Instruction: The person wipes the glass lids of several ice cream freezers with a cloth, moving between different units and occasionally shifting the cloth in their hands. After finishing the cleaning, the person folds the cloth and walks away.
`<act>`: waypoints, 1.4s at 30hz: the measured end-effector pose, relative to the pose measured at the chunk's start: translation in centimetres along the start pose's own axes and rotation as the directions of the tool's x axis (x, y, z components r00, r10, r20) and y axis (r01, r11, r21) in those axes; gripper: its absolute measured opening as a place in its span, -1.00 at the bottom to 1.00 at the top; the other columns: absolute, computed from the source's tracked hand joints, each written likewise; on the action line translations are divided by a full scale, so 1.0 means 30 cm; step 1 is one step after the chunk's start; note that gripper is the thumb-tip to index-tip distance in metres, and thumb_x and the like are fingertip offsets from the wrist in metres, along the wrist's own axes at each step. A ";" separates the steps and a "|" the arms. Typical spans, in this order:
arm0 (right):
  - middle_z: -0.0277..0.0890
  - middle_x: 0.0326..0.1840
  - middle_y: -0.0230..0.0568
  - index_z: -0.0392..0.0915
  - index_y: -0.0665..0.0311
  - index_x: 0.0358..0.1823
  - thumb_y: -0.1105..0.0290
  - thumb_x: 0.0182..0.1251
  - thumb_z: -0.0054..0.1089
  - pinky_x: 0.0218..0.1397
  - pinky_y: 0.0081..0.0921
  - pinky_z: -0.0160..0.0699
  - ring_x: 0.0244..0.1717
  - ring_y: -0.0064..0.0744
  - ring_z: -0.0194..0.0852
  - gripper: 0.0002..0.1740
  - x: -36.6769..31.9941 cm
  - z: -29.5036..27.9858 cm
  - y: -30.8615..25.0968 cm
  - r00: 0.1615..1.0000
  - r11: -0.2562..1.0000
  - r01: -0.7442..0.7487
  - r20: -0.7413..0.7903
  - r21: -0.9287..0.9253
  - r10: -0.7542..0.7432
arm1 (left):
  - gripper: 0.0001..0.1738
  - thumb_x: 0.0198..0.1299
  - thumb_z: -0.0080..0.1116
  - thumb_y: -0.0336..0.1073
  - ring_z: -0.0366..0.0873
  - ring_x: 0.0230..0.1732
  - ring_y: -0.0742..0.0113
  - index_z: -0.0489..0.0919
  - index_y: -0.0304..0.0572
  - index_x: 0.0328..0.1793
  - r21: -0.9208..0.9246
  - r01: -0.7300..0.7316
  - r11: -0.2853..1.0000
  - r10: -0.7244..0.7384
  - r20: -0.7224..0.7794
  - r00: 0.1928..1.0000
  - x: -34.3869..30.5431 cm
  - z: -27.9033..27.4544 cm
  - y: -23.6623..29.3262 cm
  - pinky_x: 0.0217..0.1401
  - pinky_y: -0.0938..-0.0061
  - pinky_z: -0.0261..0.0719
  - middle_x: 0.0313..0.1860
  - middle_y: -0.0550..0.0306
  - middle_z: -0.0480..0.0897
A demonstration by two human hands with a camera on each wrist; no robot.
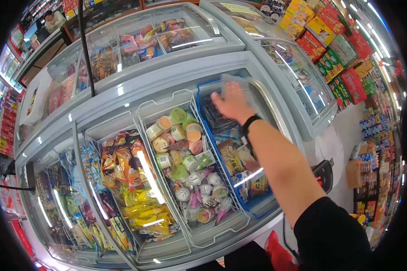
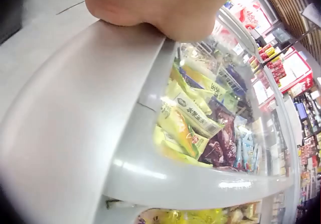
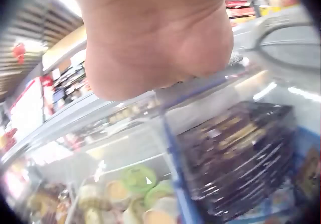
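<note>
My right hand [image 1: 234, 103] reaches over the far end of a blue basket [image 1: 202, 118] in the chest freezer, thumb spread to the side and fingers extended. A translucent, plastic-looking shape [image 1: 243, 83] overlaps its fingertips. Dark packs in clear wrapping [image 3: 241, 156] lie stacked below that hand in the right wrist view; its palm hides the fingers there. Only the heel of my left hand [image 2: 150, 8] shows, at the top of the left wrist view, right at the grey freezer edge [image 2: 75, 108]. Its fingers are hidden, and the head view does not include it.
Beside the blue basket, a white wire basket [image 1: 167, 100] holds ice cream cups [image 1: 193, 131] and cones. Orange and yellow packets [image 1: 142, 203] fill the section further left. Other glass-topped freezers [image 1: 167, 36] adjoin behind and to the right. Stacked boxes [image 1: 330, 45] stand at the back right.
</note>
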State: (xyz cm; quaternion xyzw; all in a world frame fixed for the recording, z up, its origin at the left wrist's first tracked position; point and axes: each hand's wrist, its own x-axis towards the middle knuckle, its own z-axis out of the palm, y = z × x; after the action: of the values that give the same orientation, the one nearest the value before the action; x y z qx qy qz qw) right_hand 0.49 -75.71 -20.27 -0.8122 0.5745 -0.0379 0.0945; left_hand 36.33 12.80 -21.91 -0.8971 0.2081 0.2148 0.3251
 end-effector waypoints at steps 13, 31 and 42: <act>0.11 0.91 0.15 0.30 0.31 0.79 -0.13 0.50 0.46 0.97 -0.02 -0.13 0.94 0.09 -0.05 0.02 -0.802 0.209 -0.716 0.748 0.673 0.614 -0.030 0.413 -0.663 | -0.31 0.50 0.15 -0.39 0.37 0.67 -0.43 0.41 -0.40 0.74 -0.381 -0.646 0.662 0.289 -0.665 0.689 0.105 -0.810 0.420 0.74 -0.17 0.29 0.67 -0.37 0.45; 0.29 0.77 0.23 0.27 0.42 0.73 0.02 0.39 0.48 0.88 0.01 0.18 0.79 0.17 0.26 0.02 -0.961 0.281 -1.255 0.259 0.235 0.778 0.042 0.582 -0.965 | -0.38 0.31 0.19 -0.40 0.57 0.63 -0.16 0.64 -0.41 0.51 -0.161 -0.682 0.714 0.521 -0.529 0.670 0.203 -0.793 0.270 0.71 -0.14 0.40 0.65 -0.30 0.59; 0.12 0.92 -0.05 0.02 0.19 0.92 -0.18 0.49 0.41 0.93 0.18 -0.02 0.83 0.09 0.17 0.17 -1.667 0.325 -1.045 -0.062 0.303 0.367 0.348 0.879 -0.935 | -0.58 0.31 0.30 -0.49 0.61 0.35 -0.18 0.77 -0.20 0.30 -0.362 -0.664 0.654 0.355 -0.629 0.692 0.225 -0.845 0.227 0.50 -0.08 0.51 0.26 -0.10 0.74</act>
State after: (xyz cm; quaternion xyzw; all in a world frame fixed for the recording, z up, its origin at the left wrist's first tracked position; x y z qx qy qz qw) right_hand 14.32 -17.52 -21.29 -0.8002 -0.1219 0.1813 0.5586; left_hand 44.73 -10.60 -11.14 -0.8728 0.4652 0.1092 -0.0995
